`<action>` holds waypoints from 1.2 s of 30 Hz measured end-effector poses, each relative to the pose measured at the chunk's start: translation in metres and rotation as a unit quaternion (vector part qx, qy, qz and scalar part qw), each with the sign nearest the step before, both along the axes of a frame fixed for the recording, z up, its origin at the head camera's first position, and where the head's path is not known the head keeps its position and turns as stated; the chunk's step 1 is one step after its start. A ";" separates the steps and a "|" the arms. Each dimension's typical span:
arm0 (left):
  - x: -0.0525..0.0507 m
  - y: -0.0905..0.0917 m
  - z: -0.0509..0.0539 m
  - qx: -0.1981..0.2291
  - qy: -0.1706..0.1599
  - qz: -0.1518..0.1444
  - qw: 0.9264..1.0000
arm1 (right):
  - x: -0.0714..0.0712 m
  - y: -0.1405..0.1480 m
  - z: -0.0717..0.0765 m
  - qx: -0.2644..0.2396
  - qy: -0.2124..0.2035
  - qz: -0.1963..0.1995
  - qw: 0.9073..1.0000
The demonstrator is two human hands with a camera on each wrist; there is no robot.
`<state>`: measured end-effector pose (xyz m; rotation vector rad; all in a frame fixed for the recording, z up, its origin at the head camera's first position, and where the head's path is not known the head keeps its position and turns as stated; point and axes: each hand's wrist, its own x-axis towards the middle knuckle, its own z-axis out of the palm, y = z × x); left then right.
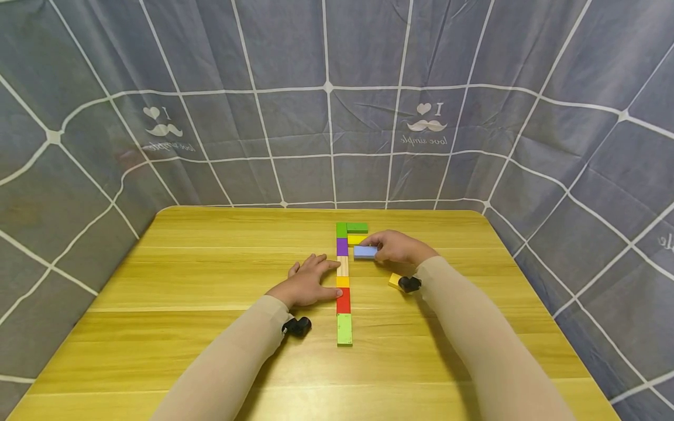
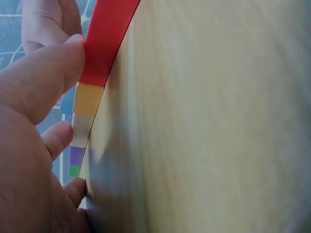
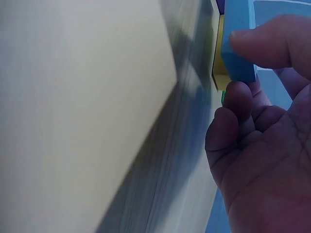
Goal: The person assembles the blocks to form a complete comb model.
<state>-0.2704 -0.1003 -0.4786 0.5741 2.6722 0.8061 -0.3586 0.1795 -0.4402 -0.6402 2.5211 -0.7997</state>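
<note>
My right hand [image 1: 398, 247] pinches one end of a blue block [image 1: 363, 252] between thumb and fingers. The block is beside a yellow block [image 1: 356, 240], to the right of a straight row of blocks. From far to near, that row runs green [image 1: 341, 229], purple [image 1: 342, 247], plain wood [image 1: 344, 267], orange [image 1: 343, 282], red [image 1: 344, 304] and light green [image 1: 344, 330]. A second green block [image 1: 358, 227] juts right from the row's far end. With fingers spread, my left hand [image 1: 308, 285] touches the row's left side, thumb at the red block, index finger at the wood one.
A loose yellow block [image 1: 394, 280] lies by the right wrist, partly hidden by a small black wrist camera [image 1: 409, 284]. The wood-grain table [image 1: 210, 275] ends at a grey curtain [image 1: 295, 128] with white lines. A blurred pale surface [image 3: 77, 107] fills much of the right wrist view.
</note>
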 end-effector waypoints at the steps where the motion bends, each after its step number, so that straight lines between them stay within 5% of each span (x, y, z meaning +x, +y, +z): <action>1: 0.000 0.000 0.000 0.001 0.000 0.000 1.000 | -0.001 -0.001 0.000 0.002 0.001 0.003 1.000; 7: -0.004 0.001 -0.005 0.002 -0.004 0.001 1.000 | -0.001 -0.006 -0.003 0.007 -0.001 0.001 1.000; 14: -0.007 0.001 -0.009 0.001 -0.012 0.008 1.000 | 0.001 -0.010 -0.007 -0.093 -0.107 -0.063 0.988; 23: -0.007 0.002 -0.009 0.000 -0.013 0.012 1.000 | -0.002 -0.011 -0.011 -0.066 -0.074 -0.051 0.994; 36: -0.009 0.003 -0.008 -0.002 -0.014 0.015 1.000 | 0.004 -0.013 -0.014 -0.098 -0.088 -0.087 0.988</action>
